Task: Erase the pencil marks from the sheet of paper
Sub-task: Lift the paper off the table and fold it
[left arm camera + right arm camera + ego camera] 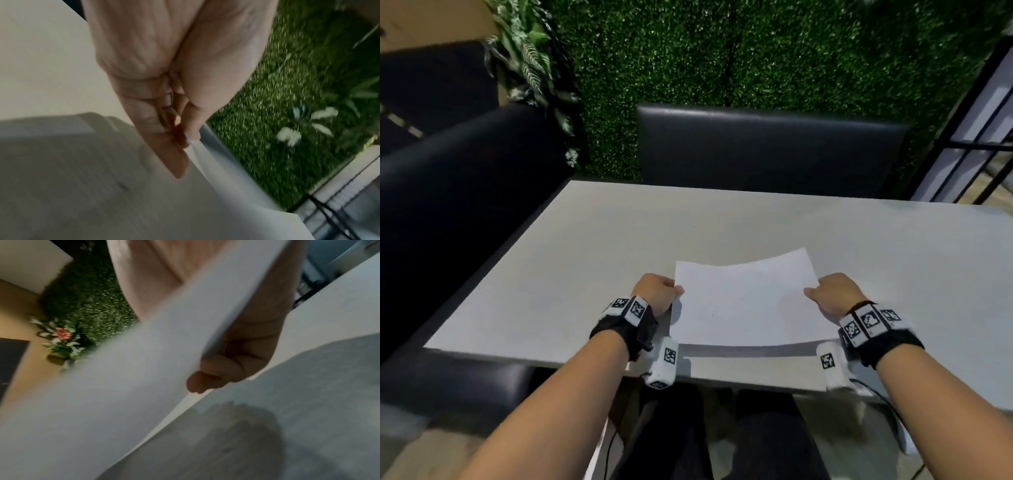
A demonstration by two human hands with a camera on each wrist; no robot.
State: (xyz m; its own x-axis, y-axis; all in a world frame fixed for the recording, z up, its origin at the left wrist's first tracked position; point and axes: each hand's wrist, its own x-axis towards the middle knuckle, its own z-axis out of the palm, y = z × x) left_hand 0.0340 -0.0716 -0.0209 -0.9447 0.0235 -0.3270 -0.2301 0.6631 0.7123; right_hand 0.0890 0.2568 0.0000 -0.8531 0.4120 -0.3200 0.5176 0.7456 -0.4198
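Observation:
A white sheet of paper [746, 301] hangs slightly above the grey table [558, 260], sagging in the middle and casting a shadow below its near edge. My left hand [659, 291] pinches the sheet's left edge between thumb and fingers; in the left wrist view the left hand [185, 139] grips the paper [236, 186] at its edge. My right hand [825, 294] pinches the right edge, and in the right wrist view the curled fingers [222, 369] of the right hand sit under the paper [123, 386]. No pencil marks or eraser show clearly.
A black chair [767, 147] stands across the table and a dark sofa [465, 192] along its left side. An artificial green hedge wall [756, 51] fills the background. A black metal railing [969, 147] is at the right.

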